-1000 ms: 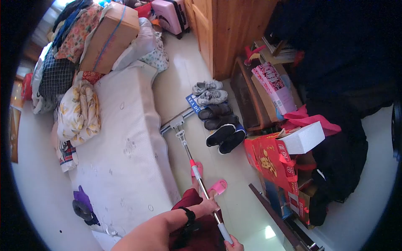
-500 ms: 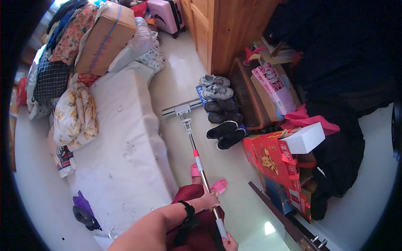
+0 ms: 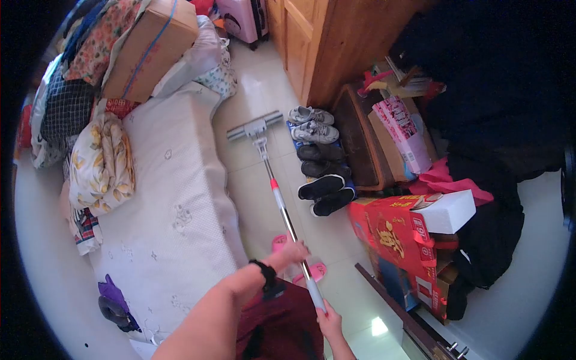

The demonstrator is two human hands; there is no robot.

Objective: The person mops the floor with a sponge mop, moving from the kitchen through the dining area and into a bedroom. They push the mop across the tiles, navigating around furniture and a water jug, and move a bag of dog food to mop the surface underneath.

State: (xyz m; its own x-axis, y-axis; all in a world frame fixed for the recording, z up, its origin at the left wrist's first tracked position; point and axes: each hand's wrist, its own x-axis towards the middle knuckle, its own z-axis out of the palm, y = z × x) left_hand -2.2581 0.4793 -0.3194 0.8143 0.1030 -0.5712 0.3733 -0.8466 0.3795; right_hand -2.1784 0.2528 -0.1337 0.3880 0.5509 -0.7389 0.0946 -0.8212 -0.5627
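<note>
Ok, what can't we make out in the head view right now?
All in the head view:
- Underside of the mop head: turned to the floor.
- Left slipper: partly covered by the left hand.
- Suitcase: top cut off by the picture's upper edge.
- Red box: smallest print too small to read.
- Upper right: too dark to tell what's there.

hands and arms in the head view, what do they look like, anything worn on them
The left hand is ungloved, with a black band, perhaps a watch, at the wrist. The left arm shows no sleeve. The right hand is ungloved too, with no band or sleeve on the visible wrist.
</note>
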